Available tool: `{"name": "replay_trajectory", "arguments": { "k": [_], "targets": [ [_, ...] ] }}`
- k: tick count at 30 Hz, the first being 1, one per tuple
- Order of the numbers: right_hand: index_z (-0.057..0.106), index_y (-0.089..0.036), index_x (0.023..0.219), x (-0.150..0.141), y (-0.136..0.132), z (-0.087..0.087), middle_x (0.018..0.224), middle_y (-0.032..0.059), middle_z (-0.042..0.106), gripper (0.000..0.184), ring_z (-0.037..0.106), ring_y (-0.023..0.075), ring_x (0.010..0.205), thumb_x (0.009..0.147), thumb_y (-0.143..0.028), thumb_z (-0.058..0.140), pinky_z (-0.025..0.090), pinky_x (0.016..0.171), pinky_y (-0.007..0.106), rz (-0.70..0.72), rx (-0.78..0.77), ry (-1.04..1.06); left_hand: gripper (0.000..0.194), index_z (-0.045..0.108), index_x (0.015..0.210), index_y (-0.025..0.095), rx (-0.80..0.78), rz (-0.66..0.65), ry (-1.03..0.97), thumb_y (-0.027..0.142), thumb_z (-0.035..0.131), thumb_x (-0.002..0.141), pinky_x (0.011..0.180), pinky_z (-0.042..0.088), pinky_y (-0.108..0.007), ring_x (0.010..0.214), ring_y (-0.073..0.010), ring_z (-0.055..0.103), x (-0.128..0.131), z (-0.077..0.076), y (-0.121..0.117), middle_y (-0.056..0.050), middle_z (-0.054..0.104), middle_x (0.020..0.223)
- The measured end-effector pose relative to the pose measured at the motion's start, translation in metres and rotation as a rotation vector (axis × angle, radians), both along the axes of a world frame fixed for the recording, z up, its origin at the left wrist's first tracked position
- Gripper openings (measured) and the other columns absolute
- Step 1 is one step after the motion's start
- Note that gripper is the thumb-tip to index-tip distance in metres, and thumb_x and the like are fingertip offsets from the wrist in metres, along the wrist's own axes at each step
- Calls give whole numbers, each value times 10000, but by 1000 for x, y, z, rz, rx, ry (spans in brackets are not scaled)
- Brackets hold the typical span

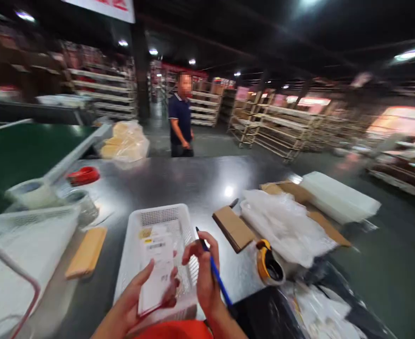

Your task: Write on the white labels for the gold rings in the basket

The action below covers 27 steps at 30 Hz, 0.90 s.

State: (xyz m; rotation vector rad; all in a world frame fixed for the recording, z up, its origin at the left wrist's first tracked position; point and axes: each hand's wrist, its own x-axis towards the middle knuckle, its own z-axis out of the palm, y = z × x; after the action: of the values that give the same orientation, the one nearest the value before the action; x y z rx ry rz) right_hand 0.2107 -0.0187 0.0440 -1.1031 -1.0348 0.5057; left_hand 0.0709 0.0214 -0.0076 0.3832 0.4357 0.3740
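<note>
My left hand (137,296) is closed round a white printed slip of paper (157,278), thumb on top, just above the near end of a white plastic basket (160,217). My right hand (203,273) is closed on a blue pen (214,273), its tip pointing up and away beside the slip. Both hands hover over the near edge of a shiny metal table (179,183). More labels lie inside the basket.
A person in a dark shirt (180,120) stands beyond the table. On it: a brown card box (234,228), clear plastic bags (285,223), a yellow tape dispenser (268,266), white foam sheets (339,195), a wooden block (86,252), tape rolls (34,193), a red lid (83,175). Shelving racks fill the background.
</note>
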Motion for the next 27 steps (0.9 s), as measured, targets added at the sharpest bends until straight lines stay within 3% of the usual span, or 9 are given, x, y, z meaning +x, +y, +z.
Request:
{"name": "replay_trajectory", "arguments": {
  "k": [1,3,7,12,16,27],
  "targets": [
    [523,-236,1184,2,-3,-2,642,-13,566,493,535,143,549,932,-570,263,481,598,290,83,1,68,441,620,1082,235,-50,66,-45,581,534,822,765,513,-384,853,-216,650,-4,-1,0,-49,686,961],
    [622,-210,997,4,-9,-8,642,4,565,420,540,146,567,935,-508,331,466,582,280,186,-29,79,509,569,1191,218,-137,127,-122,571,531,826,761,509,-417,872,-248,657,-6,1,-2,-83,689,978],
    [590,-194,734,-6,-19,-22,607,-3,537,304,507,127,530,926,-349,414,415,497,236,155,-124,-90,575,498,1287,136,-233,181,-147,532,482,871,790,492,-366,829,-232,674,4,5,-11,-123,701,961],
    [530,-186,629,-18,-19,-39,555,-18,531,259,500,108,493,866,-290,542,392,477,224,194,-94,-316,553,515,1257,57,-297,261,-26,480,410,918,714,484,-292,639,-181,662,4,0,-19,-122,716,860],
    [404,-188,526,-21,-17,-44,471,-47,433,393,417,83,429,844,-318,593,350,440,216,222,-247,-237,571,545,1213,47,-319,252,-25,505,473,880,762,482,-324,729,-228,679,2,-4,-23,-138,714,867],
    [338,-205,505,-28,-13,-51,460,-51,398,455,393,90,439,828,-406,588,370,451,229,190,-338,-84,569,566,1213,86,-301,207,-129,518,530,844,853,457,-397,885,-283,669,-1,-4,-26,-162,704,955]
  ]
}}
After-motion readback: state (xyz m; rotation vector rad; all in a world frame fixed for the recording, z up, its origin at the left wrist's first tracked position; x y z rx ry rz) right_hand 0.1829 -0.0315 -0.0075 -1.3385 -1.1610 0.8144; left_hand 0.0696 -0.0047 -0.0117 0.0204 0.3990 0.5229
